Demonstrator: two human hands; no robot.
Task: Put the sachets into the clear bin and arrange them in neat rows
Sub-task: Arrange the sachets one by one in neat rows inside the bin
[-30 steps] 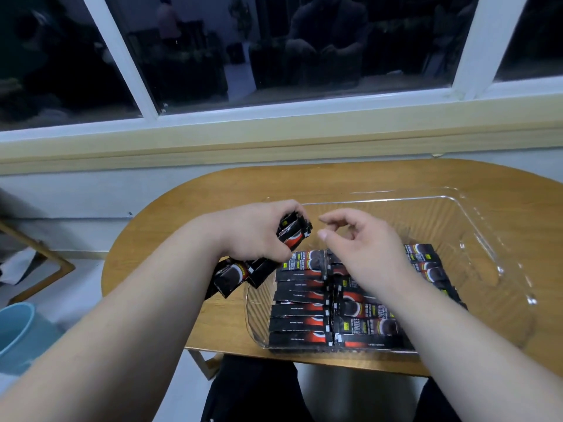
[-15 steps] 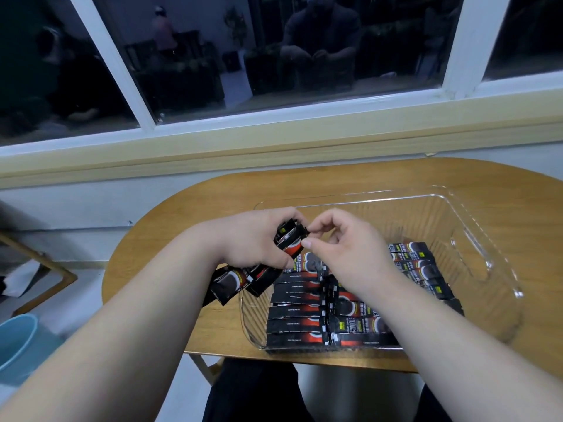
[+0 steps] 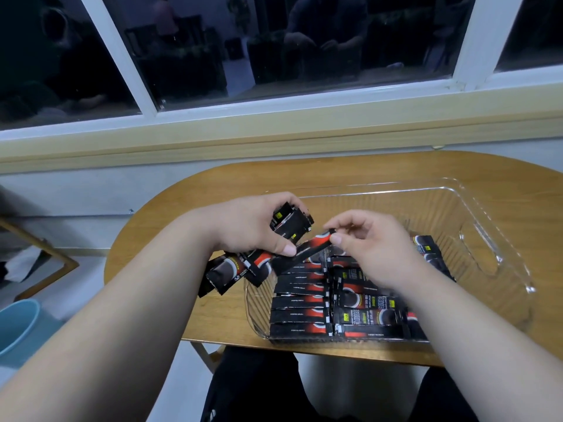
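My left hand [image 3: 253, 229] grips a bundle of black-and-red sachets [image 3: 289, 222] above the left edge of the clear bin [image 3: 475, 226]; their lower ends fan out below my wrist [image 3: 225, 274]. My right hand [image 3: 371, 242] pinches the end of one sachet [image 3: 310, 249] between thumb and forefinger, its other end still under my left thumb. In the bin's near half, rows of sachets [image 3: 300, 303] lie flat side by side, partly hidden by my right forearm.
The bin stands on an oval wooden table [image 3: 213, 190] against a wall under a window. A light blue bucket [image 3: 15, 327] sits on the floor at the left, beside a gold-coloured frame [image 3: 48, 260]. The bin's far half holds no sachets.
My right hand reached to the bundle, pinched one sachet and has drawn it out to the right and down. My left hand has stayed in place with the bundle.
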